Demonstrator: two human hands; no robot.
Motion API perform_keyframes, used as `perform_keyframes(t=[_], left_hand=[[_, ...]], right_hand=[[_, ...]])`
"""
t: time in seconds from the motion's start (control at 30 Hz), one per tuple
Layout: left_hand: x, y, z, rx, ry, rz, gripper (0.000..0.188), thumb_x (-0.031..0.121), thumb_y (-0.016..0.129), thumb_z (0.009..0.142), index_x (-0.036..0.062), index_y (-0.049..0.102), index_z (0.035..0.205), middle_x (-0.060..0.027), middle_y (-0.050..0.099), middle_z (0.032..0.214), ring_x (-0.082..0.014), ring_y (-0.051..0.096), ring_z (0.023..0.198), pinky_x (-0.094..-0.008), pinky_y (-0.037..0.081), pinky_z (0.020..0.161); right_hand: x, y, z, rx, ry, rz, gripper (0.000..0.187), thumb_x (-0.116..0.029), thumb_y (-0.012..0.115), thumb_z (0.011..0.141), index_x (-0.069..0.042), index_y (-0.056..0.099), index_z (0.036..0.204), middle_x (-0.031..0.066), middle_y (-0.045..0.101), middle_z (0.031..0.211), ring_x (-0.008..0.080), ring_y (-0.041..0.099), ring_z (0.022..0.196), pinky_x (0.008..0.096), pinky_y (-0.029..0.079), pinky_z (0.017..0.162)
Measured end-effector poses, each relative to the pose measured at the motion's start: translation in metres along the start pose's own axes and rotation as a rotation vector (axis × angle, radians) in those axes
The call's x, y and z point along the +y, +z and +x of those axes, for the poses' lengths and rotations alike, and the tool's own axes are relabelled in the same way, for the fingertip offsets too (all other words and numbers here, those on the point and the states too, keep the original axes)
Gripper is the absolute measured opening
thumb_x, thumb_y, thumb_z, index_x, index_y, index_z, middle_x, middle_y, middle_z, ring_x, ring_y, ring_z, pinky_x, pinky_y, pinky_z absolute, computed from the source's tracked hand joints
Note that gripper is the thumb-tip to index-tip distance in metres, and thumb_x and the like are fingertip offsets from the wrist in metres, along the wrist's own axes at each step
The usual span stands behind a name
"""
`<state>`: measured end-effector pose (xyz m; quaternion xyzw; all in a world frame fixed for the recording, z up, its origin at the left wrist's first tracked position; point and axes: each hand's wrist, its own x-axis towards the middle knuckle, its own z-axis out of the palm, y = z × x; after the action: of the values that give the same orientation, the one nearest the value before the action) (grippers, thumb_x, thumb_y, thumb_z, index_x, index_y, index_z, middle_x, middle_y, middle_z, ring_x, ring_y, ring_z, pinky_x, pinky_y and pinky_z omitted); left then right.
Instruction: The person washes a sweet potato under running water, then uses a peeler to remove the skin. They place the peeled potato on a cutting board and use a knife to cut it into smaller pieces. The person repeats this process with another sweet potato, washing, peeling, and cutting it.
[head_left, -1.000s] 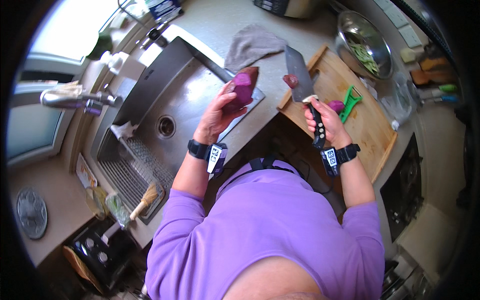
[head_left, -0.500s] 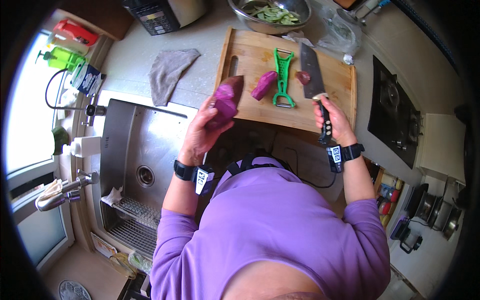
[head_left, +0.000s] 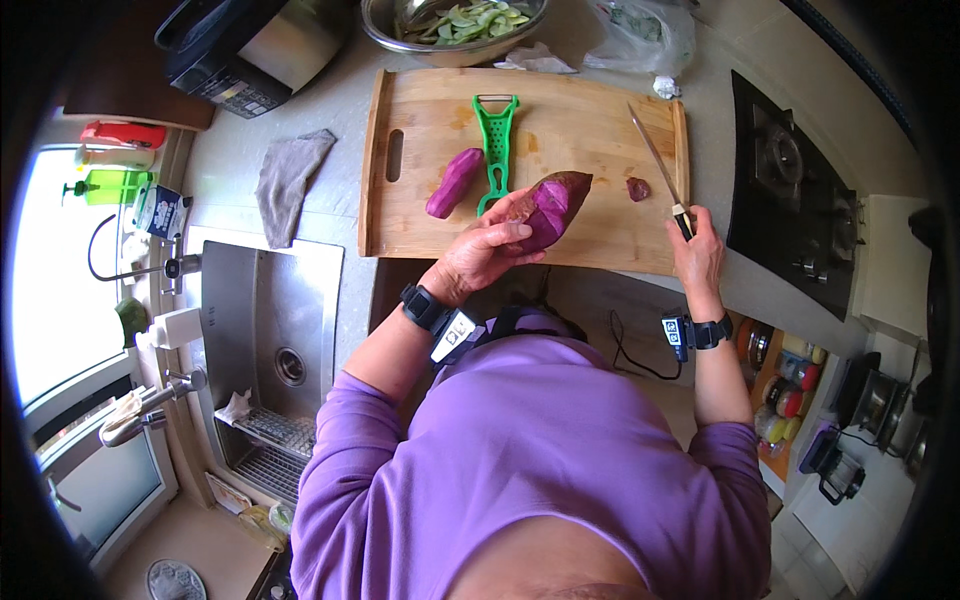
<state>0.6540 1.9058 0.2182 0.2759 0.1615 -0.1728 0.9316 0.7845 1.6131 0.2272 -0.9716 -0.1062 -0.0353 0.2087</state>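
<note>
My left hand [head_left: 487, 255] is closed round a partly peeled purple sweet potato [head_left: 553, 212], held above the near edge of the wooden cutting board [head_left: 590, 105]. Some dark skin still covers its far side and tip. In my right hand [head_left: 698, 252] is a cleaver [head_left: 655, 155], gripped by its black handle at the board's right side, blade pointing away and seen nearly edge-on. Left of centre on the board lies a peeled purple sweet potato [head_left: 455, 183], beside a green peeler [head_left: 497, 140]. A small cut-off end piece [head_left: 638, 189] lies near the cleaver.
Behind the board stand a metal bowl [head_left: 400, 40] of sliced green vegetable and a plastic bag [head_left: 640, 40]. A grey cloth [head_left: 290, 185] lies left, near the sink [head_left: 325, 300]. A black cooktop [head_left: 790, 200] is at right, a rice cooker [head_left: 260, 55] at far left.
My left hand has carried its sweet potato rightward over the board. The cleaver has turned from showing its broad side to nearly edge-on. My view has shifted too.
</note>
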Motion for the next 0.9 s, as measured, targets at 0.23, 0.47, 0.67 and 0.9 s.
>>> perform_keyframes(t=[0.23, 0.47, 0.67, 0.9], left_hand=[[-0.003, 0.009, 0.024, -0.021, 0.037, 0.069, 0.072, 0.009, 0.064, 0.077, 0.0132, 0.03, 0.141, -0.0013, 0.035, 0.14, -0.0225, 0.044, 0.121, -0.0481, 0.04, 0.097], [-0.008, 0.017, 0.03, -0.051, 0.064, 0.124, 0.074, 0.003, 0.068, 0.077, 0.0095, 0.03, 0.14, -0.0046, 0.045, 0.133, -0.0197, 0.048, 0.118, -0.0399, 0.044, 0.095], [-0.007, 0.011, 0.017, -0.098, 0.044, -0.012, 0.065, 0.005, 0.062, 0.082, 0.0074, 0.031, 0.139, -0.0061, 0.046, 0.133, -0.0203, 0.05, 0.117, -0.0402, 0.043, 0.097], [-0.018, -0.002, 0.011, -0.087, 0.069, -0.106, 0.042, 0.011, 0.061, 0.084, 0.0077, 0.045, 0.123, -0.002, 0.053, 0.098, -0.0142, 0.052, 0.085, -0.0391, 0.043, 0.094]], right_hand=[[-0.013, -0.035, 0.004, -0.318, 0.234, 0.908, 0.018, -0.022, 0.057, 0.091, -0.005, 0.055, 0.095, 0.0017, 0.054, 0.065, 0.0082, 0.051, 0.054, 0.0231, 0.043, 0.049], [-0.067, -0.056, -0.008, -0.62, 0.056, 0.878, 0.018, -0.019, 0.057, 0.091, -0.003, 0.055, 0.099, 0.0006, 0.053, 0.066, 0.0045, 0.048, 0.052, 0.0203, 0.04, 0.046], [-0.095, -0.05, -0.028, -0.237, -0.334, 0.521, 0.027, -0.018, 0.064, 0.085, 0.0, 0.054, 0.102, 0.0137, 0.062, 0.079, 0.0261, 0.061, 0.069, 0.0354, 0.047, 0.061], [-0.11, -0.043, -0.064, -0.234, -0.51, 0.23, 0.052, -0.014, 0.067, 0.078, -0.005, 0.047, 0.125, 0.0136, 0.06, 0.087, 0.0319, 0.06, 0.077, 0.0401, 0.048, 0.068]])
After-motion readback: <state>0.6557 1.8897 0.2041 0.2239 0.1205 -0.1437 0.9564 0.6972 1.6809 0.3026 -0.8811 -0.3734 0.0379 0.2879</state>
